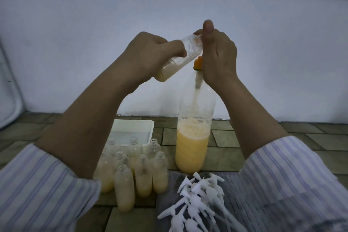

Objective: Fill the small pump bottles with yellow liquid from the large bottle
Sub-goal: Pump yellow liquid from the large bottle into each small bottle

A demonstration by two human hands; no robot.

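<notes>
Evidently mid-fill: the left hand (148, 56) gripped a tilted, part-filled small clear plastic bottle (179, 58), while the right hand (216, 56) clasped an orange-collared pump (198, 63) atop the tall clear bottle of yellow liquid (194, 137). Next, more pumping, mouth held at the spout.

Pale yellow liquid in tall clear plastic bottle (193, 149); orange plastic pump top (198, 62); white plastic pump heads (199, 194); white rectangular tray (131, 130); lilac-striped white sleeves (41, 190).

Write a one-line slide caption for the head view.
Left hand tilts a small bottle to the pump atop the large bottle, right hand on the pump.
</notes>
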